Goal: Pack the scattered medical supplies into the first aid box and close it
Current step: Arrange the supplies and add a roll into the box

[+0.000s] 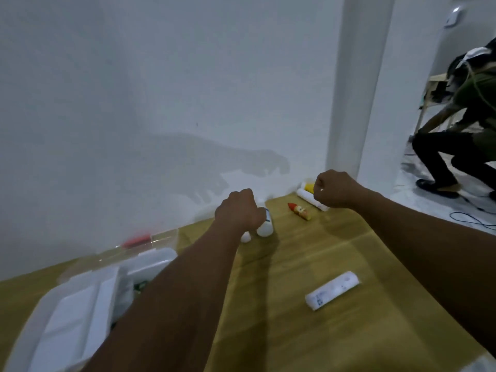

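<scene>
Task partly done, by look of it; first aid box (80, 304) open at table's (281, 304) left near edge, some white packs already inside, contents blurred; left hand (239, 210) curled around white bottle (265, 226) near far edge, small white roll (245, 236) just beside; right hand (335, 189) fisted over far right corner, whether it grips anything cannot tell; left to pack: red-tipped tube (299, 210), white roll (312, 200), yellow item (308, 187), wrapped bandage (332, 289) mid-table; lid not yet shut.
</scene>
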`<move>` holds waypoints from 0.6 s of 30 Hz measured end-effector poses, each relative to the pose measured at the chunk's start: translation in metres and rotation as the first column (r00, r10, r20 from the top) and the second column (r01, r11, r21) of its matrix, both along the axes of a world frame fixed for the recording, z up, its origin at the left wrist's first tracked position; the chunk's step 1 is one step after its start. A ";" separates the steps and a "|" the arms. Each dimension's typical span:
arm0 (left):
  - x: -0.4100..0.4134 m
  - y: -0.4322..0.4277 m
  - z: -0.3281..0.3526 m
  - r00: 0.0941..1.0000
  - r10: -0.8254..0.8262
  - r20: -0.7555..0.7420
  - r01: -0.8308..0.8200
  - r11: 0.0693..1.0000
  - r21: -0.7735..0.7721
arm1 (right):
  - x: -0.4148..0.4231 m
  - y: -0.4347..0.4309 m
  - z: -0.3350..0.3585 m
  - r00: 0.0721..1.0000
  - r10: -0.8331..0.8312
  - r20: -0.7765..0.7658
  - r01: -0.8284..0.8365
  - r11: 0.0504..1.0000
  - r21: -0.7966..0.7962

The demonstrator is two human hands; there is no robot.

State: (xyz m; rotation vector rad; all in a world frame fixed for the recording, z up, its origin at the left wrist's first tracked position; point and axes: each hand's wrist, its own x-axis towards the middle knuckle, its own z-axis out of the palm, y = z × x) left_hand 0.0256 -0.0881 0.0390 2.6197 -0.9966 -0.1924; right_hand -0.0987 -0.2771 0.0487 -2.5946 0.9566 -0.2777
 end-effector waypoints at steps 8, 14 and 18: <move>0.030 -0.057 -0.024 0.994 0.044 0.103 -0.058 0.988 0.140 | 0.038 -0.067 -0.034 0.996 0.035 -0.087 -0.038 0.999 -0.030; 0.037 -0.073 -0.033 0.994 0.060 0.088 -0.070 0.990 0.123 | 0.056 -0.088 -0.046 0.994 0.018 -0.108 -0.028 0.996 -0.088; 0.037 -0.079 -0.041 0.998 0.056 0.043 -0.060 0.992 0.111 | 0.063 -0.090 -0.052 0.973 -0.005 -0.230 -0.023 0.993 -0.116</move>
